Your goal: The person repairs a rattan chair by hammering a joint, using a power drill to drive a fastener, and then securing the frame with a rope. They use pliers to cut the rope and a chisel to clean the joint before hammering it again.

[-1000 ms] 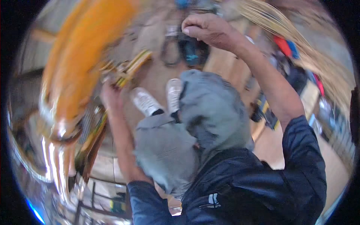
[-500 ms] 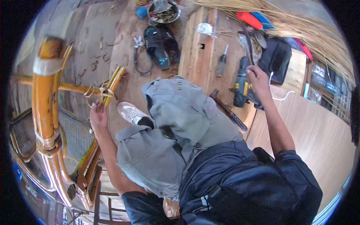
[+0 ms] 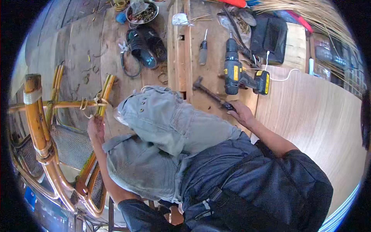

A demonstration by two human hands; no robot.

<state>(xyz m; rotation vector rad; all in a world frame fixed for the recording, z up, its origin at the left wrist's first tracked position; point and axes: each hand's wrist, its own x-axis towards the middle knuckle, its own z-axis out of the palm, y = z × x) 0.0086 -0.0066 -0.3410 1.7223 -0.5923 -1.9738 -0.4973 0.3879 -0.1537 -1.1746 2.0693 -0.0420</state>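
Observation:
My left hand (image 3: 96,129) pinches the loose end of a pale rattan strip (image 3: 84,103). That strip is wound round the joint where a horizontal cane rail (image 3: 69,104) meets a pair of short cane poles (image 3: 107,91). Both belong to a yellow-brown bamboo chair frame (image 3: 34,116) at my left. My right hand (image 3: 243,114) has its fingers closed round the grip end of a hammer (image 3: 210,92), which lies aslant on the wooden boards with its head pointing away from me. The fingertips under the grip are partly hidden.
Beyond the hammer lie a cordless drill (image 3: 233,73), a screwdriver (image 3: 203,52) and a black case (image 3: 269,36). Dark shoes (image 3: 145,46) and a metal bowl (image 3: 143,17) of scraps stand farther off. A pale wooden panel (image 3: 309,112) spans the right side.
My right hand has come down and nearer, leaving the dark strap-like thing by the drill and closing on the hammer grip. My left hand stays at the cane joint. The view has shifted right.

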